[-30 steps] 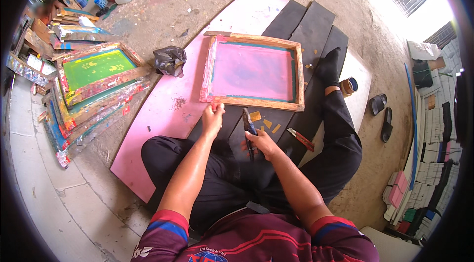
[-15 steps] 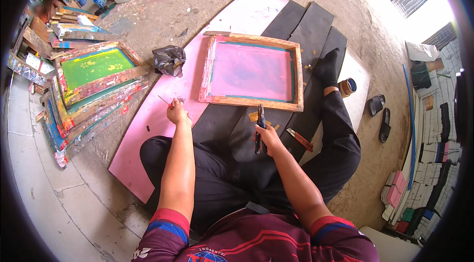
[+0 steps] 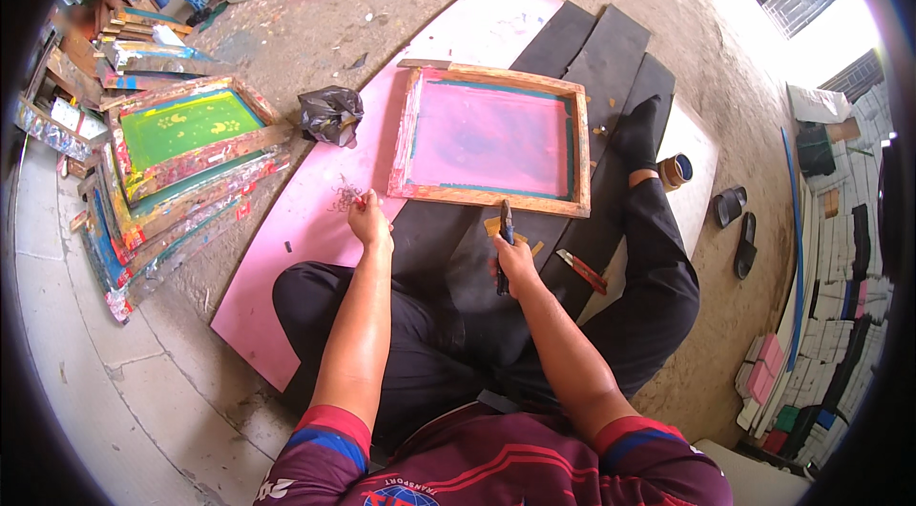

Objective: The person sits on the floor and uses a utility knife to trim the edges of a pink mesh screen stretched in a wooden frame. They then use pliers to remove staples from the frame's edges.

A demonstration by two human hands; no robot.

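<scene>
My left hand point(image 3: 371, 224) is closed around a small red-handled tool point(image 3: 362, 201); its thin shaft is hard to make out now. Just beyond its fingertips lies a tangle of thin, wiry bits point(image 3: 344, 195) on the pink board point(image 3: 267, 294). Black-handled pliers point(image 3: 506, 214), jaws pointing away from me, are gripped in my right hand point(image 3: 516, 268). Ahead of both hands a wooden screen-printing frame point(image 3: 498, 200) with pink-looking mesh lies flat. Right of the pliers rests a red utility knife point(image 3: 583, 271) on the black sheets point(image 3: 458, 253).
A crumpled black plastic bag point(image 3: 330, 115) sits left of the frame. Stacked paint-stained screens point(image 3: 191, 184) stand further left. At right are a small open tin point(image 3: 676, 172) and black sandals point(image 3: 745, 245). My legs are folded around the near work area.
My left hand has shifted right, nearer the frame's near-left corner, and the tool's shaft shows less clearly. The pliers in my right hand have barely moved.
</scene>
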